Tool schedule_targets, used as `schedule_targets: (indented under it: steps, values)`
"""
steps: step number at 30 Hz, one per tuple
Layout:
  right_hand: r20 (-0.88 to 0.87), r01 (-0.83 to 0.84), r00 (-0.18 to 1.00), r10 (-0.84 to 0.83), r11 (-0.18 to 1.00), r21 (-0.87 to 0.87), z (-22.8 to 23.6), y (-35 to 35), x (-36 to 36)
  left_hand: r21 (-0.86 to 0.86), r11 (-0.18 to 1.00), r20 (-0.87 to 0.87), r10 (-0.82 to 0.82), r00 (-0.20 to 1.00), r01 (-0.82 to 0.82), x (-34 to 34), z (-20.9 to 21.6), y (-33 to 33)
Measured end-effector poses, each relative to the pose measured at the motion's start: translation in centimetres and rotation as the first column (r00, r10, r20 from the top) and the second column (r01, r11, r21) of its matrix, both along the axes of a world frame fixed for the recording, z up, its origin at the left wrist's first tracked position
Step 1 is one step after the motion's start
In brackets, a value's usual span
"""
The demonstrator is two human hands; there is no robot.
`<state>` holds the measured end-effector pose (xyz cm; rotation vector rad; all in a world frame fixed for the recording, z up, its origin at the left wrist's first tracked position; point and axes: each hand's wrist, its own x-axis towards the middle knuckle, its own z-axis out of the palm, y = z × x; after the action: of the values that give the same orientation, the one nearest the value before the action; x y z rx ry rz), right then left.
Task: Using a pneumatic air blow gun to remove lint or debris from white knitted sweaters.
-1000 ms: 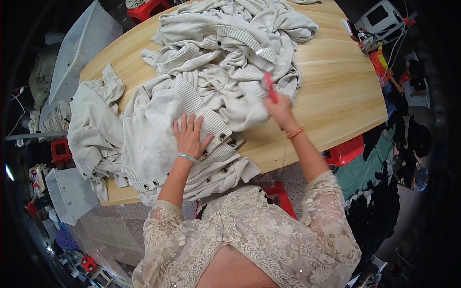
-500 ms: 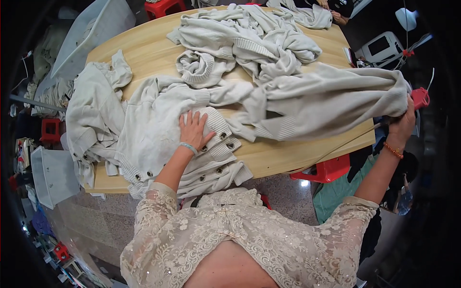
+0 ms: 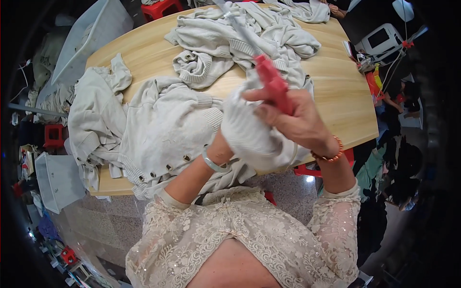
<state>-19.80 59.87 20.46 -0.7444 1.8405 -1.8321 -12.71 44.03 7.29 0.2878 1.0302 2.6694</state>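
Observation:
My right hand (image 3: 300, 117) is closed round a red air blow gun (image 3: 273, 81), its thin pale nozzle pointing up and away over the table. Just below the gun, a cream knit sweater (image 3: 249, 132) is bunched up above the table's near edge, blurred by motion. My left hand (image 3: 222, 148) goes into or behind its ribbed part, so the fingers are hidden. Beside my left forearm a cream cardigan (image 3: 163, 120) with dark buttons lies spread out, with loose fluff on its surface.
A wooden table (image 3: 345, 105) carries a heap of similar knits (image 3: 249, 33) at the far side and another cardigan (image 3: 96, 105) at the left. White plastic bins (image 3: 57, 182) and red stools (image 3: 161, 8) stand around it. Another person's hand (image 3: 334, 9) shows at the far right corner.
My right hand has swung in from the far right with the air gun, bringing the stretched-out sweater toward the middle. My left hand has left the spread cardigan and gone to that sweater.

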Motion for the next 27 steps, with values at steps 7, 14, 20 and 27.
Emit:
schedule_targets:
  steps: [7,14,20,27]
  values:
    - [0.061,0.192,0.967,-0.249,0.862,0.469,-14.0,7.7,-0.4,0.127,0.948,0.41,0.216,0.886,-0.29,3.2,-6.8,-7.6]
    - [-0.156,0.313,0.917,-0.367,0.42,0.852,-23.5,13.4,7.5,-0.831,0.059,-0.336,0.739,0.584,-0.553,5.5,-10.0,-9.2]
    - [-0.241,0.341,0.923,-0.3,0.346,0.874,-25.3,13.1,9.2,-0.733,-0.428,-0.347,-0.433,0.832,-0.529,3.0,-6.2,-5.3]
    - [-0.251,0.508,0.842,-0.478,0.542,0.67,-22.0,16.1,8.0,-0.96,-0.269,0.027,-0.354,0.935,-0.074,0.8,-7.5,-8.4]
